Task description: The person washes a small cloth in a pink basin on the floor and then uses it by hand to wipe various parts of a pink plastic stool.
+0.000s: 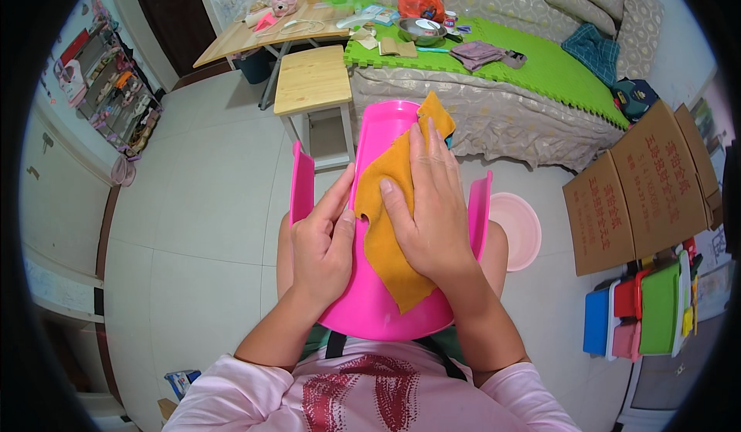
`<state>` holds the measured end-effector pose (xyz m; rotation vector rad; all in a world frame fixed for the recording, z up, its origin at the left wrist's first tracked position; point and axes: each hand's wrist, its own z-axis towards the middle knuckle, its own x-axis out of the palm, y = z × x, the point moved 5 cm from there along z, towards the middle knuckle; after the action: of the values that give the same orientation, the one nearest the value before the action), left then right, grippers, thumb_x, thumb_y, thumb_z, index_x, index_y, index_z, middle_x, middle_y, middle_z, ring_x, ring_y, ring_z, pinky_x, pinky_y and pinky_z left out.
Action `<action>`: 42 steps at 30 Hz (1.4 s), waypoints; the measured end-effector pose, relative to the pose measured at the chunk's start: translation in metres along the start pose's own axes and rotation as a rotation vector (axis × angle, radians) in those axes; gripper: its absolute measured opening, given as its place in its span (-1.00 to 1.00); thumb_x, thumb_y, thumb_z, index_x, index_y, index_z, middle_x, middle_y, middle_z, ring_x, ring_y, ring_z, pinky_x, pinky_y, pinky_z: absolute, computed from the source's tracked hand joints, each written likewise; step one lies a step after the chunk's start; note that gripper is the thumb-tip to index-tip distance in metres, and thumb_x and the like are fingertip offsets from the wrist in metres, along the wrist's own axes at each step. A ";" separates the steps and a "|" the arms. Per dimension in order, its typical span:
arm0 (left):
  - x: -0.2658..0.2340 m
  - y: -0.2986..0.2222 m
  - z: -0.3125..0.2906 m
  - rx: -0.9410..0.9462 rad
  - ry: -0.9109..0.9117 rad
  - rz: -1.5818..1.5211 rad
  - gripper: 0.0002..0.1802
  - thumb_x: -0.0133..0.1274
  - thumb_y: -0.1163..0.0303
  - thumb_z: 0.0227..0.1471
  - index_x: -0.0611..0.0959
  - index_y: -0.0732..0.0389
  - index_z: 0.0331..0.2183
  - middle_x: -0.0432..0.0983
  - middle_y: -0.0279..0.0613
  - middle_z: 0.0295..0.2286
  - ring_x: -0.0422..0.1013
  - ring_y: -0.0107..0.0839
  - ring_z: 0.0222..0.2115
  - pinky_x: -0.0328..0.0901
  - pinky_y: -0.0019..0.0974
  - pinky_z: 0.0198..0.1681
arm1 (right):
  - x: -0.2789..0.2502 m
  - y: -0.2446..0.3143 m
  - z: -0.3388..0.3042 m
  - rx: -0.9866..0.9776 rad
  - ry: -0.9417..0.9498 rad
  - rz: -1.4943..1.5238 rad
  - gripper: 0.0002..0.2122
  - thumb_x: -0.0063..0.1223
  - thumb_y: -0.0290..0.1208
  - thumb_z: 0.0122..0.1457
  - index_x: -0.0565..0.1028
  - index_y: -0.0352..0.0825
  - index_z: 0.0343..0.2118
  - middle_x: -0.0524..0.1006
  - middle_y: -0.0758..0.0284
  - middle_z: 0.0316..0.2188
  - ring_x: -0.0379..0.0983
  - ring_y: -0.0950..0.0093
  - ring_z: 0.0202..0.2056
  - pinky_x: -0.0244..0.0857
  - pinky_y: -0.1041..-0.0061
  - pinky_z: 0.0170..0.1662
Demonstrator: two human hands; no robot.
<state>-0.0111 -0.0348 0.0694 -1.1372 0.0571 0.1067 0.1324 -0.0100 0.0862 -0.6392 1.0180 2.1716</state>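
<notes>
A bright pink plastic child's chair [386, 325] lies across my lap, with a raised side piece on its left and another on its right. My left hand [323, 248] is closed on the chair's left edge, thumb on top. Spread over the pink surface is a mustard-yellow cloth [384, 258] with ragged edges. My right hand [434, 208] presses flat on the cloth, its fingers stretched toward the far end. A small dark and blue patch shows beside the cloth's far corner.
A pale pink basin [515, 231] stands on the floor to the right, near cardboard boxes [637, 193] and coloured bins [660, 308]. Ahead are a wooden stool [312, 81], a folding table [255, 34] and a sofa with a green mat [540, 65]. A shoe rack [116, 84] stands far left.
</notes>
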 end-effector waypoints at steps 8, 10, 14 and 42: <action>-0.001 0.002 -0.001 0.000 0.004 0.070 -0.48 -0.15 0.68 0.12 0.39 0.33 0.14 0.59 -0.08 -0.22 0.44 -0.61 -0.39 0.35 -0.53 -0.31 | -0.008 0.007 -0.016 0.055 -0.011 -0.104 -0.37 0.03 -0.25 0.16 0.16 -0.54 0.20 0.15 -0.10 0.20 0.09 -0.10 0.16 -0.06 0.03 0.25; 0.002 0.000 -0.001 -0.067 0.040 0.039 -0.47 -0.19 0.67 0.11 0.34 0.40 0.15 0.45 -0.02 -0.06 0.34 -0.47 -0.14 0.22 -0.44 -0.07 | -0.010 0.004 -0.017 0.083 -0.025 -0.096 -0.36 0.05 -0.24 0.15 0.17 -0.55 0.20 0.16 -0.10 0.20 0.09 -0.11 0.16 -0.05 0.02 0.24; -0.002 0.009 -0.002 -0.070 0.020 0.059 -0.47 -0.18 0.68 0.10 0.38 0.34 0.15 0.37 -0.25 -0.40 0.18 -0.60 -0.43 0.12 -0.51 -0.36 | -0.006 0.005 -0.009 0.058 -0.018 -0.138 -0.31 0.06 -0.20 0.15 0.11 -0.56 0.22 0.09 -0.12 0.23 -0.02 -0.14 0.23 -0.09 0.05 0.27; -0.005 0.012 -0.006 0.015 -0.035 0.147 -0.46 -0.15 0.65 0.09 0.42 0.24 0.14 0.26 -0.22 -0.69 0.18 -0.60 -0.68 0.13 -0.49 -0.56 | 0.004 0.014 0.022 -0.230 0.088 -0.095 -0.51 -0.01 -0.37 0.13 0.30 -0.41 0.14 0.15 0.13 0.26 -0.07 0.07 0.32 -0.16 0.06 0.32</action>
<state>-0.0171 -0.0357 0.0560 -1.1156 0.1101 0.2564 0.1161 0.0018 0.1029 -0.8787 0.7710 2.2100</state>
